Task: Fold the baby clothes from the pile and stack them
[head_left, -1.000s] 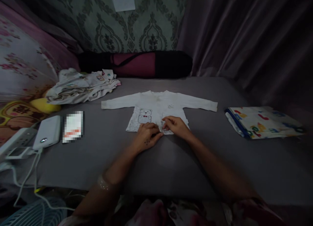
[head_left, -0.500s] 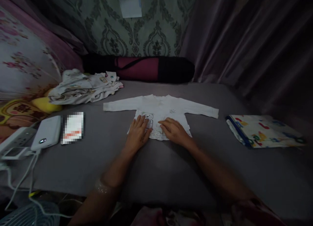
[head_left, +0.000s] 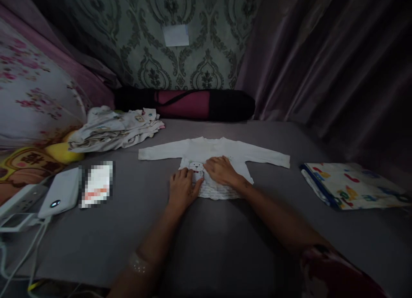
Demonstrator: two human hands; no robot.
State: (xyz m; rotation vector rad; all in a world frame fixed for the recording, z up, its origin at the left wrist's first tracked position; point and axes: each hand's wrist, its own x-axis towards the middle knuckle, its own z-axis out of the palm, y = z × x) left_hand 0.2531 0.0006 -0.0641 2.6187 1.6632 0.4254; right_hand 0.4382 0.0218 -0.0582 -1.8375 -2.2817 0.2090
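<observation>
A small white long-sleeved shirt (head_left: 215, 148) lies spread out on the grey bed surface, its collar away from me and both sleeves stretched sideways. It has a printed bear (head_left: 196, 165) on the left of its front and lines of print near the hem. My left hand (head_left: 183, 188) rests palm down on the shirt's lower left edge, fingers apart. Across the middle of the front lies my right hand (head_left: 222, 171), flat on the cloth beside the bear, covering part of it. Neither hand lifts any fabric.
A heap of light clothes (head_left: 119, 128) sits at the back left, before a long black and maroon bag (head_left: 186, 104). Leftward are a white power bank (head_left: 61, 190), a blurred-out flat object (head_left: 97, 184) and a power strip (head_left: 22, 203). A folded patterned cloth (head_left: 357, 184) lies right.
My right hand has moved left and up over the shirt's front, its fingers now flatter. The left hand stays near the lower left edge. The view has tilted upward slightly.
</observation>
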